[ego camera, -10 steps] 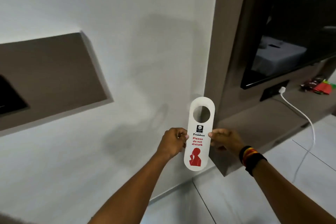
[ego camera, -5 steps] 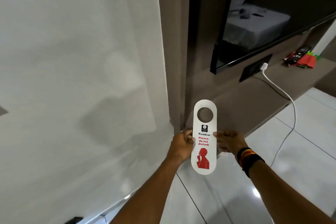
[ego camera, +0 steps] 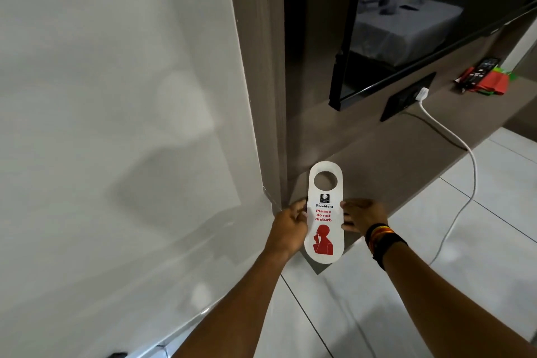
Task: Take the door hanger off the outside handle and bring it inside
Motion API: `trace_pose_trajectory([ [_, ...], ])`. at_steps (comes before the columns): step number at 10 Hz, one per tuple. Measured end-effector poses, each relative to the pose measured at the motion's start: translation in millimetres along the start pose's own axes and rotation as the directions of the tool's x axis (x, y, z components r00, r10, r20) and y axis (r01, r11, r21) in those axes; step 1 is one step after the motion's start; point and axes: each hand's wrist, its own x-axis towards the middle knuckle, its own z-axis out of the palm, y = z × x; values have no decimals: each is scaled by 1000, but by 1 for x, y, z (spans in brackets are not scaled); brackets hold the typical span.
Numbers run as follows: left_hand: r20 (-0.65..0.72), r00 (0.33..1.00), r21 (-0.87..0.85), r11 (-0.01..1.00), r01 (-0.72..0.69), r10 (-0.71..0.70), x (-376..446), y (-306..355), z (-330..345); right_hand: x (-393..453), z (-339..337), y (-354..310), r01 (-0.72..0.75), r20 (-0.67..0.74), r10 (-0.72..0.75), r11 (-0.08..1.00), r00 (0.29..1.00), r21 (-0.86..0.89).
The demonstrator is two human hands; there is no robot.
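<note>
The white door hanger (ego camera: 325,212) with a round hole at its top and red "Please do not disturb" print is held upright in front of me. My left hand (ego camera: 289,222) pinches its left edge and my right hand (ego camera: 363,215), with dark wristbands, pinches its right edge. No door handle is in view.
A white wall (ego camera: 116,96) fills the left. A brown panel with a wall-mounted TV (ego camera: 406,23) stands to the right over a brown shelf (ego camera: 392,154). A white cable (ego camera: 465,160) hangs from a socket to the tiled floor. Red items and a remote (ego camera: 482,75) lie far right.
The view has swung right along the wall, bringing the TV panel and shelf closer. Both hands keep the same hold on the hanger, now lower in the frame.
</note>
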Motion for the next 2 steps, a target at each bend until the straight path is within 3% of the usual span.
trace_pose_trajectory([
  [1, -24, 993, 235, 966, -108, 117, -12, -5, -11, -15, 2, 0, 219, -76, -253, 927, 964, -304],
  [2, -82, 917, 568, 775, -278, 389, -30, -12, -31, -48, 17, 6, 479, -49, -625, 644, 779, -596],
])
